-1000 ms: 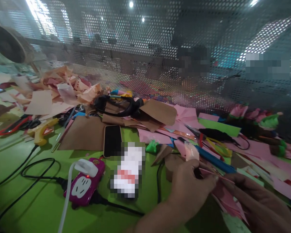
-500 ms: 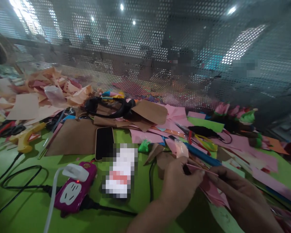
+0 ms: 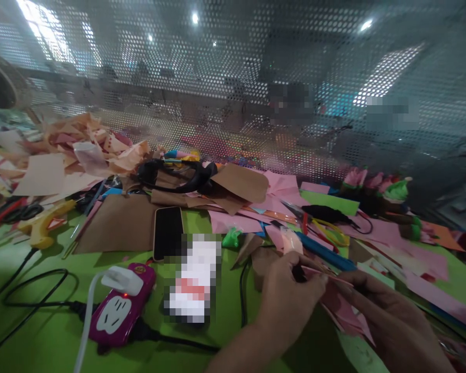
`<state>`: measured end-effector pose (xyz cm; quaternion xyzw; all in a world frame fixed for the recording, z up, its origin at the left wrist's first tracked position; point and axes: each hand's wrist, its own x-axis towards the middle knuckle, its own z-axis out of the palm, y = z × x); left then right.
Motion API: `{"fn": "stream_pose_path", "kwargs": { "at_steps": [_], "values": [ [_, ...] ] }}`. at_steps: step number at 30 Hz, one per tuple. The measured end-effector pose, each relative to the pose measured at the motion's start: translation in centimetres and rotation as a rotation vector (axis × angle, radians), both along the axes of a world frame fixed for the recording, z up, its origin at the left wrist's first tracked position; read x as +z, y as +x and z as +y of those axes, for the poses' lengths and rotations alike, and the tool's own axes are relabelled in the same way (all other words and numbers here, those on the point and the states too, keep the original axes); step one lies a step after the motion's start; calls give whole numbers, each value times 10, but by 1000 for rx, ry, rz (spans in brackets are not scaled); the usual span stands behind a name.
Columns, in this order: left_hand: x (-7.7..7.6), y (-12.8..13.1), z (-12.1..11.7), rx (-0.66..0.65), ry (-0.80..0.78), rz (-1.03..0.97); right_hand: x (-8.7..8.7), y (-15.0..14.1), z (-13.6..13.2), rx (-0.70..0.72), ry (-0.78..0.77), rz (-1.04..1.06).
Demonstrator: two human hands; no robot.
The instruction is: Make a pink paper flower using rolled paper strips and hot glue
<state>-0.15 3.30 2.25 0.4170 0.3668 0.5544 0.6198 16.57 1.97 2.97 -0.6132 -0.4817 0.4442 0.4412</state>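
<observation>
My left hand (image 3: 285,292) pinches the left end of a folded piece of pink paper (image 3: 344,305) between thumb and fingers. From the other side, my right hand (image 3: 392,311) grips the same paper, its fingers along the upper edge. The paper hangs in layers between the hands, over the table's right front part. My palms hide some of it. Just beyond my left fingertips lies a small clear packet (image 3: 290,241). Brown paper scraps (image 3: 262,264) lie beside my left wrist, and a long blue strip (image 3: 326,251) runs behind both hands.
On the green table (image 3: 135,357) lie a purple power strip (image 3: 122,305) with cords, a black phone (image 3: 168,233), a lit phone (image 3: 194,280) and a yellow glue gun (image 3: 44,225). Paper scraps (image 3: 89,140) pile up at the back left. A perforated metal screen (image 3: 217,93) stands behind.
The view has shifted slightly, so the table's things sit a little lower. Both hands keep their grip on the pink paper, with only a very small movement of the fingers.
</observation>
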Motion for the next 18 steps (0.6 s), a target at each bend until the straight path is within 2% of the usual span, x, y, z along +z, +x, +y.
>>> {"fn": "stream_pose_path", "kwargs": {
  "at_steps": [10,18],
  "values": [
    [-6,5,1,5,23,-12,4,-5,0,-17,-9,29],
    [-1,1,1,4,3,39,0,2,-1,-14,-27,49]
  ]
}}
